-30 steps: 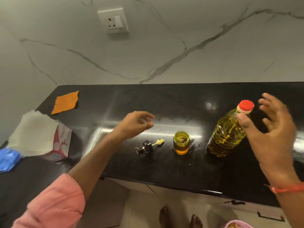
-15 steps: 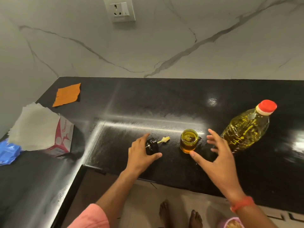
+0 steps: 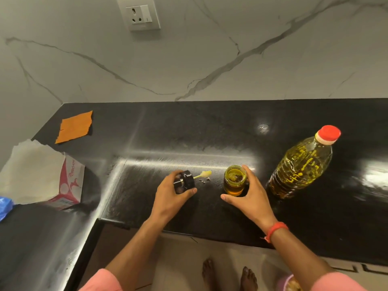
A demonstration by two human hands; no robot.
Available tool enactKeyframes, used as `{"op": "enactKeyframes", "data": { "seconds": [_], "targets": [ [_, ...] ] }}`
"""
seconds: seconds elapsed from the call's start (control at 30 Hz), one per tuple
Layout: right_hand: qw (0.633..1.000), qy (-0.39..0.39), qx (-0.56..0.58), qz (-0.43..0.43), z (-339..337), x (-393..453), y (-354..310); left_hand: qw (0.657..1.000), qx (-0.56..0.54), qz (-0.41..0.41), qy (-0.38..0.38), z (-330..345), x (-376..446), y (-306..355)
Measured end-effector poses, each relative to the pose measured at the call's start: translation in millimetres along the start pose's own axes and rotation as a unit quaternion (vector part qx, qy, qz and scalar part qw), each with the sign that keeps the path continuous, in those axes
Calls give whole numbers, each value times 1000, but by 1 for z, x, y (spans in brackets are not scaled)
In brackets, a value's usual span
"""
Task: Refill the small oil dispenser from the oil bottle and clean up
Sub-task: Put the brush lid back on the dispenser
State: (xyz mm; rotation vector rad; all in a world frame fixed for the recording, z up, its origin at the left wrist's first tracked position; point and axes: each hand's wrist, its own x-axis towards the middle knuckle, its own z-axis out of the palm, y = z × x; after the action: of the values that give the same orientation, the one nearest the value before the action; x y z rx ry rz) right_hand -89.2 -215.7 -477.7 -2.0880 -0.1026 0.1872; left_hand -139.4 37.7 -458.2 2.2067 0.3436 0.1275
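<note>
A small glass oil dispenser jar (image 3: pixel 234 181) stands uncapped on the black counter (image 3: pixel 210 133), holding amber oil. My right hand (image 3: pixel 248 198) wraps around its right side. My left hand (image 3: pixel 173 195) grips the black dispenser cap (image 3: pixel 185 180), whose pale yellow tube (image 3: pixel 202 174) points right and lies on the counter. The big oil bottle (image 3: pixel 302 166) with a red cap (image 3: pixel 328 134) stands upright to the right of the jar, capped, untouched.
An orange cloth (image 3: pixel 74 127) lies at the counter's back left. A tissue box with white paper (image 3: pixel 39 175) and something blue (image 3: pixel 5 207) sit on the left counter wing. A wall socket (image 3: pixel 139 13) is above. My bare feet (image 3: pixel 228 276) stand below the counter edge.
Both hands came down onto the counter: the left closed on the dispenser cap, the right left the oil bottle and closed around the jar. The camera moved closer.
</note>
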Motion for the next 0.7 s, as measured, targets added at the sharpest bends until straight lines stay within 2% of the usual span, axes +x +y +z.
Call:
{"op": "enactKeyframes", "data": {
  "seconds": [0.13,0.3,0.4,0.5,0.7],
  "targets": [
    [1000,18,11,-14,1,3,-1,997,-20,58,-39,-23,12,44],
    [998,28,28,-45,-4,4,-9,977,87,159,-116,-43,28,105],
    [998,29,31,-52,-3,5,-9,949,184,203,-158,-39,37,131],
    [998,30,37,-50,-3,5,-10,907,308,226,-177,-29,47,147],
    [998,22,45,-48,-5,6,-10,846,429,246,-200,-3,62,165]
  ]
}}
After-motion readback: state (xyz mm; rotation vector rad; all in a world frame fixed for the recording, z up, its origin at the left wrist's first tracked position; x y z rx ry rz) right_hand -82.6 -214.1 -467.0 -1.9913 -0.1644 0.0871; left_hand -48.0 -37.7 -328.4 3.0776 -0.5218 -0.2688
